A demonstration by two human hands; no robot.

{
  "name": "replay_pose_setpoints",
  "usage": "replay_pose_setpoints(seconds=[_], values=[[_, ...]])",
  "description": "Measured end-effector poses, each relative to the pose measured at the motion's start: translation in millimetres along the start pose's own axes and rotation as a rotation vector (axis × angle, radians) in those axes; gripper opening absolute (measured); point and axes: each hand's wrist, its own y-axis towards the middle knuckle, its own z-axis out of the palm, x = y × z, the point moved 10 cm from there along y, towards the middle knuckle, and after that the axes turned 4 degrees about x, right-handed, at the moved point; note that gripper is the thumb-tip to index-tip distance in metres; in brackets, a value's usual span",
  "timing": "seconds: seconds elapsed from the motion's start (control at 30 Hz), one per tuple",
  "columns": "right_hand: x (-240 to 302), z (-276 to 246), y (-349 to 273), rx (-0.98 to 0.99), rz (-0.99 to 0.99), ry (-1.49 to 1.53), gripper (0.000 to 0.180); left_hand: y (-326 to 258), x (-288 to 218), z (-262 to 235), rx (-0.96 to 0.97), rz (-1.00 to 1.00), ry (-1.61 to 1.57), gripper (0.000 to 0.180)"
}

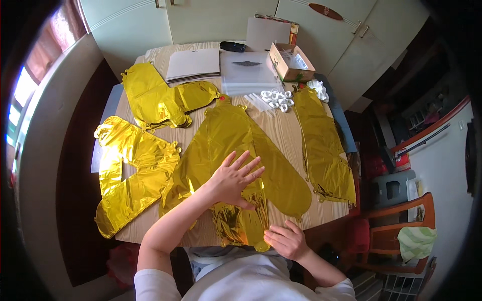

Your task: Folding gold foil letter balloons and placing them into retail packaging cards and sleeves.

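A large flat gold foil balloon (216, 135) lies in the middle of the table, not inflated, with a wide, flared shape. My left hand (235, 178) rests palm down on it, fingers spread. At the table's front edge, my right hand (287, 242) has its fingertips closed at the edge of the balloon's crinkled lower part, by a small round tab. More flat gold foil balloons lie around it: an angled one (155, 98) at the far left, a shiny one (125, 165) at the near left, and a long one (324, 145) at the right.
Along the back of the wood-grain table (288, 135) are a stack of grey boards (193, 64), a clear plastic folder (248, 70), a black case (233, 46) and an open cardboard box (291, 62). White ribbon rolls (276, 99) lie beside clear straws (258, 104). A wooden chair (401, 231) stands right.
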Motion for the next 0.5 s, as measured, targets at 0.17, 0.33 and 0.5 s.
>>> replay_pose_setpoints(seconds=[0.17,0.33,0.5], values=[[-5,-4,1,-0.014,0.006,0.086,0.011,1,-2,0,-0.009,0.008,0.027,0.113],[-9,-4,6,0.016,0.005,0.155,0.013,-4,-18,-5,-0.028,0.125,0.080,0.092],[-12,0,3,0.023,0.016,0.217,0.018,-27,-84,-8,0.012,0.378,-0.047,0.070]])
